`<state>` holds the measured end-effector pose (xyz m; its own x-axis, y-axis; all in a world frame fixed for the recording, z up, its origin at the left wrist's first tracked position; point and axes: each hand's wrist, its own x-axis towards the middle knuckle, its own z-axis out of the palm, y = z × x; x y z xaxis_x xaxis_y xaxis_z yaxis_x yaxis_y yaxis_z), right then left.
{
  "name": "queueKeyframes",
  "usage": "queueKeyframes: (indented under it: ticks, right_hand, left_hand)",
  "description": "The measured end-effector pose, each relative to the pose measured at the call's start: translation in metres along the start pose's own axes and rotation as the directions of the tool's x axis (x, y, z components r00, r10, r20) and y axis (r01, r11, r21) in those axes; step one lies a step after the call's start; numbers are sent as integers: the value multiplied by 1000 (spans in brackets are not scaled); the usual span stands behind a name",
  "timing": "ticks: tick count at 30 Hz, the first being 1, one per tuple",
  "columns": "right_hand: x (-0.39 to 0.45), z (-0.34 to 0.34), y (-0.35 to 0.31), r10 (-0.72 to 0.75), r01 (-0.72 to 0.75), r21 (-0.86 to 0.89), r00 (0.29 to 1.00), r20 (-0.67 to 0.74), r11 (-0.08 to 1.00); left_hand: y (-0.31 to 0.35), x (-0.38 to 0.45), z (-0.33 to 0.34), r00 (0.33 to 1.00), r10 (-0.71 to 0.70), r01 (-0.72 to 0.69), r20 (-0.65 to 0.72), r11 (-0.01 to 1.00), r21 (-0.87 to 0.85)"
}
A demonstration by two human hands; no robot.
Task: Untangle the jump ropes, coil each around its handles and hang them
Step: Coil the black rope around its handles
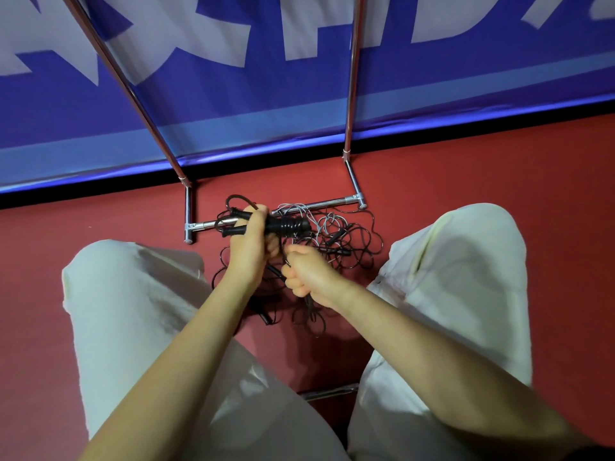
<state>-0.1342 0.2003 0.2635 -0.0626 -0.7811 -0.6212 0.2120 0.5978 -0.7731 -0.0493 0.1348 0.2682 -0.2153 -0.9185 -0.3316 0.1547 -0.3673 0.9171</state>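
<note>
Left hand (pixel 251 246) clamps the black jump-rope handles (pixel 266 222), half coiled, just above the chrome rack base bar (pixel 319 205). Right hand (pixel 307 271) fists the trailing black cord (pixel 311 307); a yank could snag the floor tangle (pixel 346 241).

Only the blue banner (pixel 299 104) along the wall, filling the frame from 9 o'clock over 12 to 3 o'clock, bears lettering: very large pale strokes on the blue ground. They are cut off by the upper edge and partly crossed by two slanting metal poles (pixel 352 78), so only lower parts of letters show, and no word, brand or number can be read from them
</note>
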Motion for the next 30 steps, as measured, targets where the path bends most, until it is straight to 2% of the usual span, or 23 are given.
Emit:
queueKeyframes:
  ticks: [2,5,8,9,11,13,14,15,16,17,18,19,20,21,22,24,25,26,28,30]
  right_hand:
    - [-4,-6,-2,35,-38,33,996,88,999]
    - [-9,-12,-5,80,-105,138,981,177,985]
    - [-9,-9,-4,71,-112,212,979,193,971]
    - [-7,-7,-1,34,-58,157,988,154,986]
    - [-1,-4,7,-126,122,-156,992,-16,980]
    - [2,-3,16,-390,280,-486,910,-142,828]
    - [1,-3,18,-497,322,-597,854,-151,735]
    - [2,-4,20,-550,311,-698,823,-142,645]
    - [1,-5,21,-555,253,-783,820,-138,569]
    - [5,-6,22,-523,186,-820,838,-155,541]
    - [8,-5,23,-463,139,-803,867,-184,580]
    - [11,0,23,-366,112,-729,909,-199,675]
    - [12,7,22,-259,94,-595,945,-198,798]
    - [13,12,21,-147,64,-390,972,-186,918]
    - [12,13,17,-31,9,-156,990,-136,988]
    - [5,0,4,143,-162,223,985,100,961]
    - [1,-11,-5,182,-251,329,957,225,911]
    - [-4,-22,-12,205,-317,370,927,313,873]
    - [-8,-38,-19,244,-396,371,887,392,840]
    - [-12,-43,-17,264,-381,296,892,366,876]
  left_hand:
    - [-4,1,-4,997,76,-70,-21,978,198]
    - [-5,3,-5,966,248,-251,70,845,472]
    - [-8,5,-6,954,297,-280,42,831,480]
    - [-10,6,-7,956,294,-266,12,844,466]
    - [-11,7,-8,957,286,-237,-49,868,436]
    - [-10,8,-9,951,292,-226,-99,878,421]
    - [-9,10,-11,947,299,-226,-118,880,417]
    - [-8,11,-14,943,303,-225,-134,882,413]
    - [-8,12,-15,939,311,-228,-149,884,407]
    - [-9,12,-15,934,320,-233,-159,883,408]
    - [-9,11,-12,928,337,-247,-157,875,416]
    - [-10,9,-10,921,361,-266,-147,858,439]
    - [-12,7,-7,915,383,-287,-128,841,459]
    - [-15,7,-7,912,395,-297,-113,824,482]
    - [-17,7,-8,913,394,-296,-103,816,497]
    - [-18,9,-13,925,376,-293,-54,797,527]
    - [-19,11,-16,927,375,-320,15,769,553]
    - [-18,12,-18,921,373,-363,107,728,582]
    - [-16,11,-18,903,336,-430,268,676,599]
    - [-17,13,-23,893,267,-444,362,656,610]
